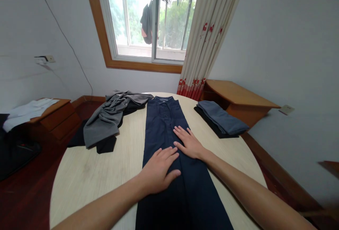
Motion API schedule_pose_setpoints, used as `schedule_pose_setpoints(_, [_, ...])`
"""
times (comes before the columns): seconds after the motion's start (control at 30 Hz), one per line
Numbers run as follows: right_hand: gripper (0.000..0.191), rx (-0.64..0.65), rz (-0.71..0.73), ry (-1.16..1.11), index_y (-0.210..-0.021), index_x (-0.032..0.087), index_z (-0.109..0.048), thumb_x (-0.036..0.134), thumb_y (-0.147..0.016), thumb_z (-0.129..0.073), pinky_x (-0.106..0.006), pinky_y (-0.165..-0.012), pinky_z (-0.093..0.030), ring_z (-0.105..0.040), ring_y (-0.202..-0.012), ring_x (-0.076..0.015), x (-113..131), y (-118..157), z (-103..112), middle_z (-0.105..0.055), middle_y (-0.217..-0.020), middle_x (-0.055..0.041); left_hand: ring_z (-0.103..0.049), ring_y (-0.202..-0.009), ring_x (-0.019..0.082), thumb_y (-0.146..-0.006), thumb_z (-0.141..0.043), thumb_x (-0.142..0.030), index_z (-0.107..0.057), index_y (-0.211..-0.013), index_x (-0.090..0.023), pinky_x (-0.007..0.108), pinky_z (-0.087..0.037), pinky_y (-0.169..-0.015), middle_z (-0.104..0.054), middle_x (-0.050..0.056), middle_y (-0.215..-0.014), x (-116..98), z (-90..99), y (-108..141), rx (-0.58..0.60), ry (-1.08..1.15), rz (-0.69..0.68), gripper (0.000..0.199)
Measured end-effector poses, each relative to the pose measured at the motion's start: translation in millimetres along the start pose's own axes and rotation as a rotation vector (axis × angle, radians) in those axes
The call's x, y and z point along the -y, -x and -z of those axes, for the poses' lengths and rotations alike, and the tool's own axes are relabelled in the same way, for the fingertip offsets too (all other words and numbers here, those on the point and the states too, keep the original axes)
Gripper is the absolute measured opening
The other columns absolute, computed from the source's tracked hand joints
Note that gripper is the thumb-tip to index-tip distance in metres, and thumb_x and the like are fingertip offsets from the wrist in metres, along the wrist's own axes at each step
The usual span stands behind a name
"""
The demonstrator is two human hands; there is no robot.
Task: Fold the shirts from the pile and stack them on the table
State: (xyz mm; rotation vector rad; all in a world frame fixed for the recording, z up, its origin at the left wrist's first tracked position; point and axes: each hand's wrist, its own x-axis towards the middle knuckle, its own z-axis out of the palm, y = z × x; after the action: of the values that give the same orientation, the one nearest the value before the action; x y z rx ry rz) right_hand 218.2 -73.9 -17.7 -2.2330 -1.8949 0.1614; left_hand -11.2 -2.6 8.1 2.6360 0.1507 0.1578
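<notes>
A pair of dark navy trousers lies stretched lengthwise down the round table, its waistband at the far edge and its legs running toward me. My left hand rests flat on the trousers, fingers extended and thumb apart. A little farther up and to the right, my right hand also lies palm down on the cloth with its fingers spread. Neither hand grips the fabric. The cloth under both palms is hidden.
Crumpled grey and black clothes lie at the table's left. Folded grey-blue and black garments are stacked at the right. Around the pale table stand a wooden desk, a low cabinet and a curtain by the window.
</notes>
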Motion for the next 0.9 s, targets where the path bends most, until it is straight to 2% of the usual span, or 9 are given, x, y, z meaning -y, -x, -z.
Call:
schedule_pose_setpoints(0.17, [0.067,0.105,0.082,-0.073,-0.16,0.02,-0.03,0.053,-0.102,-0.04,-0.056,-0.125,-0.012,-0.017,-0.155,-0.0274,36,69,8,-0.022,-0.166,-0.0089,-0.038,-0.147,0.027,-0.101,-0.05,-0.04,-0.053,-0.145,-0.019,0.054,-0.028,-0.123,-0.045,0.011,-0.157,16,7.6,8,-0.115,-0.035,0.02,0.049])
schedule_pose_setpoints(0.37, [0.072,0.173,0.153,-0.174,-0.162,0.022,-0.022,0.053,-0.101,-0.046,-0.06,-0.125,-0.01,-0.014,-0.155,-0.0308,76,151,9,-0.018,-0.167,-0.0095,-0.039,-0.147,0.028,-0.101,-0.05,-0.037,-0.055,-0.144,-0.019,0.056,-0.028,-0.122,-0.046,0.011,-0.157,43,10.8,28,-0.085,-0.086,-0.009,0.047])
schedule_pose_setpoints(0.47, [0.071,0.183,0.242,-0.238,-0.163,0.025,-0.02,0.049,-0.101,-0.048,-0.058,-0.126,-0.012,-0.019,-0.154,-0.0295,80,172,9,-0.021,-0.166,-0.0096,-0.039,-0.147,0.027,-0.101,-0.046,-0.033,-0.056,-0.143,-0.02,0.054,-0.029,-0.123,-0.046,0.01,-0.156,60,14.3,39,-0.065,-0.104,-0.033,0.045])
schedule_pose_setpoints(0.57, [0.061,0.036,0.215,-0.286,-0.161,0.025,-0.029,0.043,-0.104,-0.043,-0.056,-0.125,-0.019,-0.029,-0.151,-0.0272,54,162,12,-0.032,-0.163,-0.0101,-0.039,-0.147,0.026,-0.099,-0.043,-0.022,-0.057,-0.143,-0.017,0.051,-0.03,-0.123,-0.046,0.01,-0.156,76,19.6,47,-0.05,-0.128,-0.043,0.047])
schedule_pose_setpoints(0.63, [0.055,-0.131,0.117,-0.286,-0.156,0.024,-0.04,0.039,-0.104,-0.042,-0.055,-0.124,-0.025,-0.034,-0.149,-0.0275,24,143,16,-0.038,-0.16,-0.0114,-0.04,-0.146,0.025,-0.094,-0.043,-0.015,-0.056,-0.143,-0.014,0.05,-0.029,-0.124,-0.045,0.011,-0.156,82,24.1,51,-0.045,-0.153,-0.022,0.051])
schedule_pose_setpoints(0.7, [0.052,-0.214,0.06,-0.266,-0.151,0.02,-0.049,0.033,-0.101,-0.043,-0.055,-0.122,-0.029,-0.04,-0.146,-0.0283,-5,122,20,-0.045,-0.156,-0.0139,-0.041,-0.146,0.025,-0.089,-0.044,-0.011,-0.057,-0.143,-0.014,0.05,-0.028,-0.124,-0.046,0.011,-0.156,83,29.3,53,-0.034,-0.162,0.003,0.055])
schedule_pose_setpoints(0.8, [0.05,-0.149,0.077,-0.263,-0.144,0.019,-0.057,0.026,-0.095,-0.049,-0.055,-0.12,-0.033,-0.044,-0.143,-0.0296,-31,101,25,-0.047,-0.154,-0.0151,-0.041,-0.146,0.026,-0.085,-0.049,-0.011,-0.058,-0.142,-0.018,0.052,-0.026,-0.124,-0.048,0.009,-0.154,73,37.8,54,0.025,-0.113,-0.007,0.058])
schedule_pose_setpoints(0.9, [0.048,-0.054,0.167,-0.297,-0.139,0.025,-0.063,0.021,-0.092,-0.052,-0.055,-0.12,-0.032,-0.041,-0.145,-0.0289,-31,97,28,-0.045,-0.156,-0.0111,-0.04,-0.146,0.028,-0.084,-0.058,-0.016,-0.059,-0.142,-0.022,0.054,-0.026,-0.123,-0.047,0.008,-0.154,57,42.4,55,0.135,-0.033,-0.093,0.058])
